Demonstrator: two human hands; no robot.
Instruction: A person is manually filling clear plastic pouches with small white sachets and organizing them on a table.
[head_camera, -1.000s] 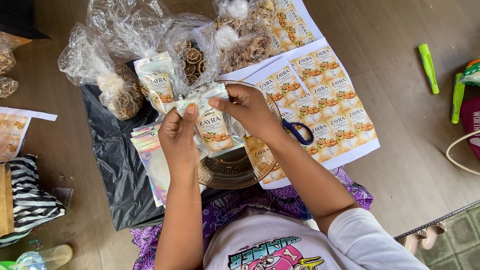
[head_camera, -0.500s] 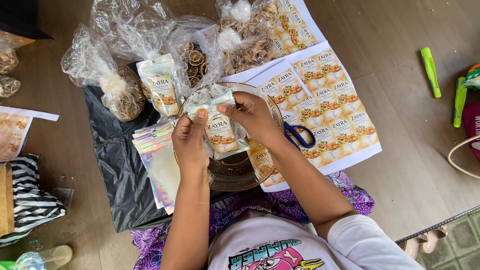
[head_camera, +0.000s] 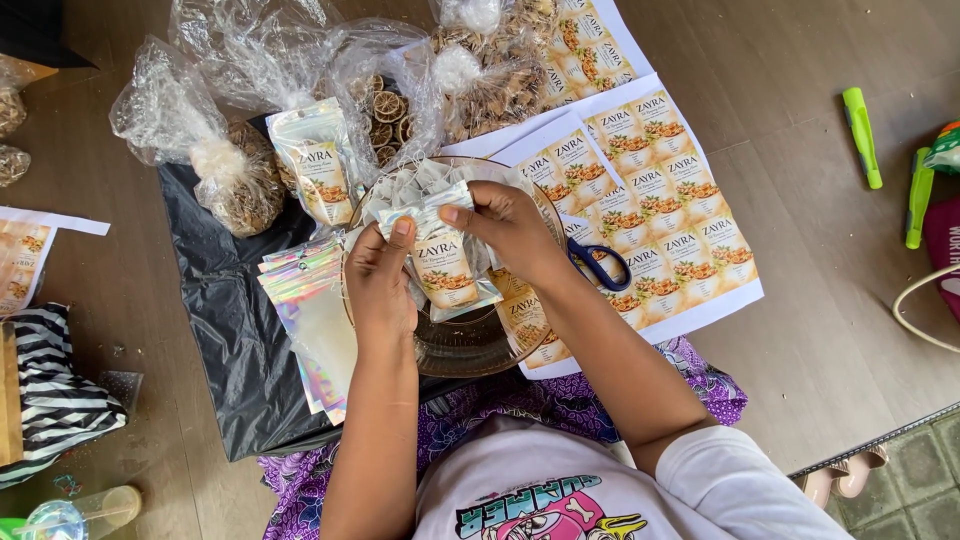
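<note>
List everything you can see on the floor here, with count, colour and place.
Labelled foil pouch: one, silver, held over bowl.
Round glass bowl: one, clear, centre.
Second labelled pouch: one, silver, upright behind.
Stack of iridescent empty pouches: several, left of bowl.
Sticker label sheets: several, white-orange, right.
Blue-handled scissors: one, on sheets.
Clear plastic bags of dried goods: several, rear.
Black plastic sheet: one, underneath.
Green markers: two, far right.
Left hand, right hand: both pinching pouch.

1. The glass bowl (head_camera: 470, 345) is largely covered by both hands and the labelled pouch (head_camera: 447, 265) — its contents cannot be told.
2. The scissors (head_camera: 597, 265) are half hidden behind the right wrist.
3. The striped cloth (head_camera: 50, 395) is cut off at the left edge.
</note>
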